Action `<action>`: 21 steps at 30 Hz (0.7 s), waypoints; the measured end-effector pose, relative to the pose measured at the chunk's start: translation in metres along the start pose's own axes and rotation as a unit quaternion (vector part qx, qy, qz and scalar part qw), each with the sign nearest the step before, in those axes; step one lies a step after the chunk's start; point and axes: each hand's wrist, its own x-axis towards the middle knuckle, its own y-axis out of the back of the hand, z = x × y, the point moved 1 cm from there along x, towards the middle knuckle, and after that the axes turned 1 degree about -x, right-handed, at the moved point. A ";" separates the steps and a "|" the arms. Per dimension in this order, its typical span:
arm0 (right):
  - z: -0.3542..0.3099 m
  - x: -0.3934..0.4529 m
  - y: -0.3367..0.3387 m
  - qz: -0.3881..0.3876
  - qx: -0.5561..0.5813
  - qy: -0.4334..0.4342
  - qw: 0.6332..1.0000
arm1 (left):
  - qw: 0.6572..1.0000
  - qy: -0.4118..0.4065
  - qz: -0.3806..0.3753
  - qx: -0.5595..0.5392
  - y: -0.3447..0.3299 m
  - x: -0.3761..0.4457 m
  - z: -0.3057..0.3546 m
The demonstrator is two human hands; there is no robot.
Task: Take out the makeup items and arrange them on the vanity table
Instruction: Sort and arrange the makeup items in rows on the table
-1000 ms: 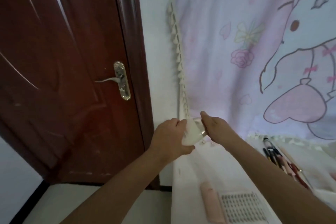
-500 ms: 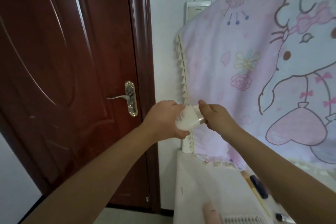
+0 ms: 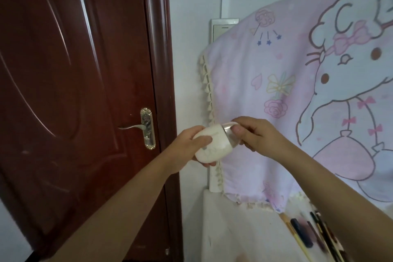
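Overhead-down view, largest first. Dark red-brown panelled wooden door (image 3: 74, 91) fills the left half, shut, brass lever handle (image 3: 144, 127) at mid height. Pink-and-white cartoon-print cloth with tasselled cream edging (image 3: 297, 102) hangs over an upright panel at right, likely the vanity mirror; cannot confirm. White vanity surface (image 3: 234, 229) sits low in frame, partly blurred.

Compared with half a second ago the view has tilted up: door and cloth sit lower, less of the surface shows. Both hands and the jar have kept their place in front of the cloth's left edge, held in the air well above the surface.

Left hand (image 3: 187, 149) wraps the body of a small rounded white cosmetic jar with a silvery collar (image 3: 214, 144), fingers curled round it, thumb across the front. Right hand (image 3: 255, 136) pinches the jar's collar end between thumb and fingers; whether it is twisting a cap or only steadying, cannot tell.

Row of dark slim makeup pencils and brushes (image 3: 308, 234) already lies on the surface at lower right, blurred.

Judgement: the jar is out but not yet placed; the hands seem to be inspecting or adjusting it. It needs to come down onto bare surface left of the pencils.
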 end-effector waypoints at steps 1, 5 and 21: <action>0.002 0.001 0.004 -0.017 0.033 -0.012 0.999 | 1.000 0.003 -0.005 -0.009 0.000 0.002 0.001; 0.014 0.002 0.011 -0.055 0.209 -0.101 0.971 | 0.998 -0.015 0.001 0.062 0.004 0.011 0.002; 0.037 0.000 -0.006 0.038 0.245 -0.043 0.968 | 0.999 0.006 0.022 0.034 0.005 0.014 -0.020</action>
